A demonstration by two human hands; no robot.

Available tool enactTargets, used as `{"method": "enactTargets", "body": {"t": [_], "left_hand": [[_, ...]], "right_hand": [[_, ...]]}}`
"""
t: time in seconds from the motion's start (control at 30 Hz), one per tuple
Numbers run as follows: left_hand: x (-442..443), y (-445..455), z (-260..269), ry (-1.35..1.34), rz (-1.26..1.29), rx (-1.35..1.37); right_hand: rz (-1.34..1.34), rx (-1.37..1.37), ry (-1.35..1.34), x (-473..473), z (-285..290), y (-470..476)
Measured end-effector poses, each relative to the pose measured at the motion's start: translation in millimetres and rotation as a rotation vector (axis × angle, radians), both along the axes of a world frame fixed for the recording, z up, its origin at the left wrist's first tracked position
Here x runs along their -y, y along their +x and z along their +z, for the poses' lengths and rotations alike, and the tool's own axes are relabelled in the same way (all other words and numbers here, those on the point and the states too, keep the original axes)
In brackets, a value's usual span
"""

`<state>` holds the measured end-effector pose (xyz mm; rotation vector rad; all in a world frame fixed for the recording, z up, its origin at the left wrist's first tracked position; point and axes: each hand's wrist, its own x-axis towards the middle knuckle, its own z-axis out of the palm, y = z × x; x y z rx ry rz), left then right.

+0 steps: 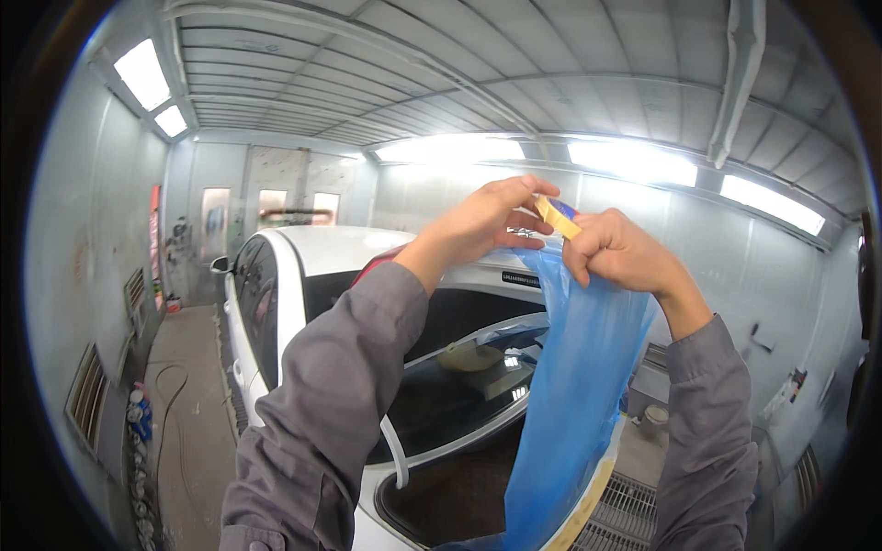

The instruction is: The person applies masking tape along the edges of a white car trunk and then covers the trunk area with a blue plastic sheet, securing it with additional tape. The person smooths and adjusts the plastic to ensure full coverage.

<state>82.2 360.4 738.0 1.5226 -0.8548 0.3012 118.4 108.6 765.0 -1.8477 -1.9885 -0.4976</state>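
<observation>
My right hand (613, 251) is closed around one side of a roll of yellow masking tape (559, 219) with a blue core. My left hand (486, 217) is raised just left of the roll, fingers spread; whether its fingertips touch the tape is hard to see. Both hands are at the raised trunk lid of a white car (344, 242). From the lid a sheet of blue masking film (586, 344) hangs down past the trunk opening (455, 489), its upper part beneath my right hand.
A white hinge arm (396, 451) stands at the trunk's left side. Yellow tape or paper (586, 506) edges the body beside a floor grate (617, 513). A hose (165, 413) lies on the left walkway. A bucket (654, 417) is at right.
</observation>
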Motion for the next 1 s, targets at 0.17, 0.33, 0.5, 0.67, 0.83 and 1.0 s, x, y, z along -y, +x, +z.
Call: {"method": "enactTargets", "body": {"t": [0.17,0.33,0.5,0.67,0.83,1.0], "left_hand": [[-8,6,-6,-0.015,-0.061,0.028],[-5,2,-11,-0.084,0.014,0.082],[-7,10,-12,-0.124,0.131,0.058],[-8,13,-7,-0.155,0.207,0.017],[-13,20,-11,0.014,0.299,0.14],[-1,28,-13,0.059,0.362,0.333]], "right_hand": [[-0.134,-0.123,0.01,-5,-3,-15],[-0.392,-0.058,-0.014,-15,4,-38],[-0.434,0.036,0.058,-27,0,-45],[-0.606,0.192,0.266,-27,-3,-65],[-1.105,0.599,0.292,-22,-8,-35],[-1.023,0.319,0.786,-6,13,24]]}}
